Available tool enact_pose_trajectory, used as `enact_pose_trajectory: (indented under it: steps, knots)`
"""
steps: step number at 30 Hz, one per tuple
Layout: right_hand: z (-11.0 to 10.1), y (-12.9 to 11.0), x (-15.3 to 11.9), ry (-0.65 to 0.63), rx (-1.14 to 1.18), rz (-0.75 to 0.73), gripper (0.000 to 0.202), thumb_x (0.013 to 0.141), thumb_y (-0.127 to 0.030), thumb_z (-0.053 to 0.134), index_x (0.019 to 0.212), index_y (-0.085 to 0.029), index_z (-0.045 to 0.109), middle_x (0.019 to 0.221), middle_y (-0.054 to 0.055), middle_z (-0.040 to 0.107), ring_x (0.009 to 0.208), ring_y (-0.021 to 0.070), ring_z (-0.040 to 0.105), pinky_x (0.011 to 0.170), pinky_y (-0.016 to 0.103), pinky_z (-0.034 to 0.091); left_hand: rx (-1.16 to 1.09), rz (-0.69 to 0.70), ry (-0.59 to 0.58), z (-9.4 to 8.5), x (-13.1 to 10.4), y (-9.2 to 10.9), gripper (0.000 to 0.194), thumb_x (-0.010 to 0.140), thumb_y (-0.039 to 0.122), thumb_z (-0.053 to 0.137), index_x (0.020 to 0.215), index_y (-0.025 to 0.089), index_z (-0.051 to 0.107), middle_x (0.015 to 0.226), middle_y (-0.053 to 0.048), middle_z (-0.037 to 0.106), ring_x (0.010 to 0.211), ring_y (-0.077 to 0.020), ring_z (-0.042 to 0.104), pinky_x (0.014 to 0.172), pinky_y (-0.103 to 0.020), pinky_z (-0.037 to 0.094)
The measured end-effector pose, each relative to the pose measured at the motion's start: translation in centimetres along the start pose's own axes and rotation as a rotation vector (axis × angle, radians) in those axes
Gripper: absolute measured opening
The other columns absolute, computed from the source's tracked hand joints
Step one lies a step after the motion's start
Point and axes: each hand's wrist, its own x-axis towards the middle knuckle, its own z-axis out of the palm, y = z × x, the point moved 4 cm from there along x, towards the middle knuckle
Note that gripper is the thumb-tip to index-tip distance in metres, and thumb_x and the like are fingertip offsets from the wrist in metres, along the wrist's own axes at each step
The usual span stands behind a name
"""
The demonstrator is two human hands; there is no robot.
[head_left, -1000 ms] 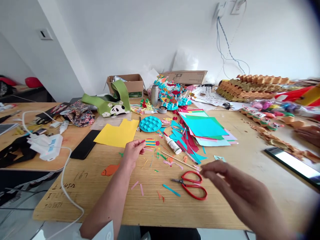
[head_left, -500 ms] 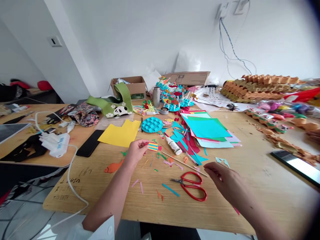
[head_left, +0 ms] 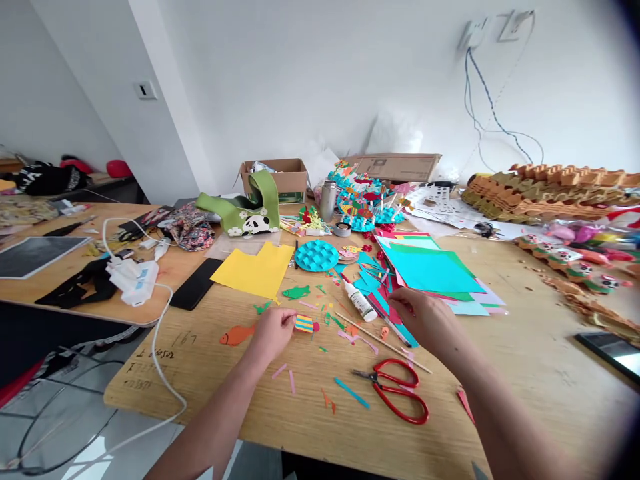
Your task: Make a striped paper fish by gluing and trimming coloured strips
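Observation:
My left hand point(head_left: 276, 333) pinches a small paper fish point(head_left: 304, 324) with yellow and blue stripes and a red end, a little above the table. My right hand point(head_left: 423, 320) is over the blue and red paper scraps point(head_left: 370, 283), fingers bent together; whatever they hold, if anything, is hidden. Close to it lie a pen point(head_left: 407, 337), a white glue bottle point(head_left: 361, 303) and a thin wooden stick point(head_left: 385, 343). Red-handled scissors point(head_left: 395, 390) rest nearer me. An orange paper fish point(head_left: 237, 335) and a green paper fish point(head_left: 296, 292) lie around my left hand.
Behind are a blue woven paper disc point(head_left: 317, 255), yellow paper point(head_left: 255, 270) and a stack of coloured sheets point(head_left: 435, 267). A black phone point(head_left: 195, 283) and a power strip point(head_left: 133, 280) with a trailing white cable are at left. Egg trays point(head_left: 550, 190) stand at right.
My right hand has moved up and left, from beside the stick's end to the paper scraps. My left hand still holds the striped fish, now lower. The view has shifted slightly left.

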Motion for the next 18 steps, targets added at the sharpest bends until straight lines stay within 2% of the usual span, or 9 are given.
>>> enact_pose_trajectory:
  steps: [2,3,6,8,10,14,16,18]
  knots:
    - [-0.3,-0.1,1.2,0.009,-0.02,0.007,0.023,0.087,-0.026,0.045,0.086,-0.021,0.068,0.08,0.006,0.072,0.069,0.0203,0.064,0.058,0.026,0.04,0.083,0.026,0.032,-0.3,-0.5,0.1,0.023,0.081,0.016,0.055,0.094,0.017,0.073,0.089,-0.008,0.073,0.079,-0.0185,0.067,0.072,-0.027,0.048]
    - [-0.4,-0.2,1.7,0.008,-0.034,0.008,0.023,0.087,-0.025,0.046,0.087,-0.021,0.068,0.08,0.005,0.072,0.07,0.0204,0.065,0.059,0.026,0.04,0.219,0.06,0.054,-0.5,-0.9,0.3,0.022,0.082,0.018,0.055,0.094,0.019,0.073,0.093,-0.008,0.073,0.082,-0.0188,0.067,0.074,-0.027,0.047]
    - [-0.2,-0.6,3.0,-0.027,-0.077,0.024,0.023,0.088,-0.022,0.046,0.09,-0.021,0.068,0.087,0.005,0.073,0.079,0.0211,0.066,0.062,0.026,0.04,0.531,0.13,0.073,-1.0,-1.8,1.1,0.022,0.086,0.023,0.052,0.093,0.021,0.072,0.09,-0.007,0.073,0.082,-0.0202,0.066,0.071,-0.028,0.046]
    - [0.5,-1.0,3.9,-0.087,-0.11,0.025,0.024,0.09,-0.022,0.044,0.092,-0.021,0.068,0.093,0.005,0.073,0.085,0.0211,0.066,0.064,0.026,0.04,0.629,0.164,0.096,-1.3,-2.4,1.5,0.023,0.088,0.024,0.05,0.089,0.021,0.072,0.091,-0.006,0.072,0.082,-0.021,0.066,0.07,-0.029,0.046]
    - [1.7,-1.5,5.0,-0.161,-0.142,0.004,0.025,0.091,-0.022,0.043,0.092,-0.02,0.068,0.095,0.006,0.073,0.086,0.0207,0.066,0.065,0.026,0.04,0.656,0.193,0.107,-1.5,-2.7,1.8,0.024,0.089,0.023,0.048,0.088,0.02,0.071,0.092,-0.006,0.07,0.083,-0.0212,0.064,0.07,-0.03,0.046]
    - [4.9,-1.9,8.0,-0.265,-0.175,-0.009,0.022,0.091,-0.021,0.046,0.092,-0.017,0.068,0.094,0.009,0.072,0.087,0.0212,0.066,0.067,0.026,0.042,0.604,0.307,0.089,-1.6,-3.3,1.8,0.021,0.089,0.018,0.048,0.092,0.019,0.069,0.094,-0.005,0.068,0.091,-0.0205,0.061,0.081,-0.032,0.046]
    - [6.5,-1.9,9.6,-0.332,-0.188,-0.007,0.019,0.091,-0.023,0.05,0.091,-0.015,0.068,0.095,0.009,0.07,0.091,0.0215,0.064,0.073,0.028,0.046,0.574,0.344,0.081,-1.6,-3.7,1.6,0.021,0.089,0.017,0.048,0.093,0.018,0.068,0.094,-0.005,0.067,0.092,-0.0202,0.059,0.083,-0.032,0.046]
    - [7.7,-1.7,11.0,-0.388,-0.204,0.002,0.023,0.091,-0.03,0.054,0.106,-0.015,0.064,0.11,0.009,0.064,0.097,0.021,0.062,0.082,0.034,0.05,0.564,0.372,0.075,-1.6,-4.3,1.5,0.021,0.089,0.016,0.047,0.093,0.018,0.068,0.094,-0.005,0.066,0.093,-0.0204,0.058,0.084,-0.034,0.046]
